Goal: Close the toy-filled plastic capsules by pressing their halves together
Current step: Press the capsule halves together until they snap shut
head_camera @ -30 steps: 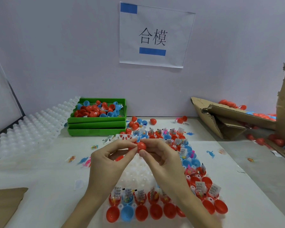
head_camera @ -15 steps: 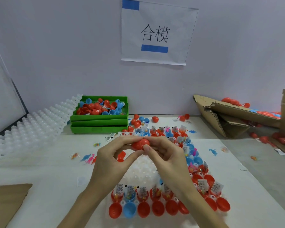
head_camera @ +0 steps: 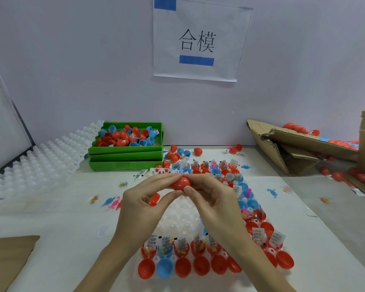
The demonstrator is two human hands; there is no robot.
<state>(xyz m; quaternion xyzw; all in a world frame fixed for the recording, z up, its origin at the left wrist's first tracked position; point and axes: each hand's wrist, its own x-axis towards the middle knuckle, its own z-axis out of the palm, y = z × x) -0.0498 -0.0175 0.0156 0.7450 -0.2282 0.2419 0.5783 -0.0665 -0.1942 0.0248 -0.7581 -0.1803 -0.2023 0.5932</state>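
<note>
White wall with paper sign behind a white table. Torn cardboard box far right, stacked green trays of loose shells back left, white capsule tray centre holding open red and blue halves with toys along its near and right edges. Left hand and right hand above the tray, both pinching one red capsule between thumbs and fingertips.
</note>
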